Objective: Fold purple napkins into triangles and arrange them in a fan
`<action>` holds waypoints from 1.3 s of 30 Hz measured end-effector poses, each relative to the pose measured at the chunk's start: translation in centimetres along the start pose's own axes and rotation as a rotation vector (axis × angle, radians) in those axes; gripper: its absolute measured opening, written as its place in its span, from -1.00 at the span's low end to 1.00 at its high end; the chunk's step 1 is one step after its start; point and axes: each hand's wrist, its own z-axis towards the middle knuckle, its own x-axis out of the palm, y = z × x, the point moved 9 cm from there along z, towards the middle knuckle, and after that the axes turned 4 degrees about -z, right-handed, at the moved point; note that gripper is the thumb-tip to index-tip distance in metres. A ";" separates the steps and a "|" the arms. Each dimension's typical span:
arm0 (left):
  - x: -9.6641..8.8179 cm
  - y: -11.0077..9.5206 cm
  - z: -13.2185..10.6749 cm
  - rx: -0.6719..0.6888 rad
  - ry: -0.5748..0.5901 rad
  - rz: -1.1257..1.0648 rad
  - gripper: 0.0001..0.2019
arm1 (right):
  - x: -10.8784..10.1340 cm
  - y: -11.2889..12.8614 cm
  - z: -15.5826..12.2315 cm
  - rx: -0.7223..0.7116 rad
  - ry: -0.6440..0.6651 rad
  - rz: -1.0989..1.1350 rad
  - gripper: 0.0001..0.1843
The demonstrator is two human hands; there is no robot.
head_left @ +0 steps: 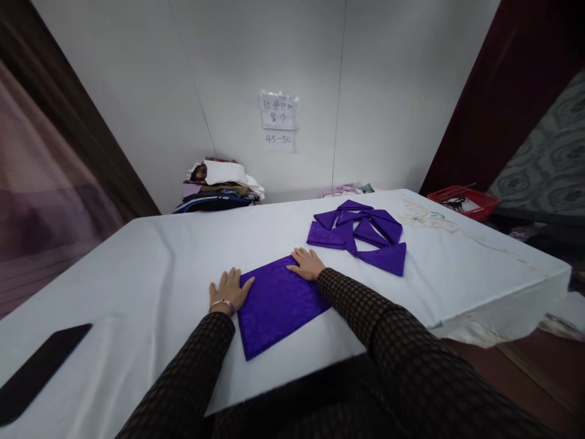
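- far lower left of the frame: a dark flat thing lies on the white tablecloth, well apart from both hands, honestly can't tell what it is
- upper left of centre, at the back edge of the table against the wall: a stack of folded fabrics, mixed colours, with a white piece on top
- left hand is just left of centre, palm down and flat on the tablecloth, fingers straight and a bit spread, not gripping anything; its thumb side touches the left corner of the purple cloth, and there's a bracelet on the wrist
- purple cloth is in the lower middle of the frame, near the front edge of the table; it's a flat squarish piece turned like a diamond, lying smooth between the two hands
- on the wall above centre: a paper sign with handwriting, "45-50" at the bottom
- right hand is just right of centre, palm down on the top corner of the cloth, fingers stretched out and close together, lying flat, no pinching
- right of that and further back: a cluster of purple triangles, same sort of fabric, folded and overlapping, near the right hand but apart from it
- far right, past the table's edge: a red basket
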 end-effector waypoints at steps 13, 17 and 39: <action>0.1 -0.1 0.1 0.013 -0.012 0.003 -0.27 | -7.1 -12.4 -3.7 0.369 -0.197 -0.222 -0.53; 0.1 -0.2 0.0 0.009 -0.010 0.016 -0.26 | -6.8 -13.8 -3.8 0.399 -0.154 -0.249 -0.55; 0.2 0.0 -0.2 -0.018 0.021 0.048 -0.26 | -4.8 -11.5 -1.5 0.247 -0.085 -0.420 -0.61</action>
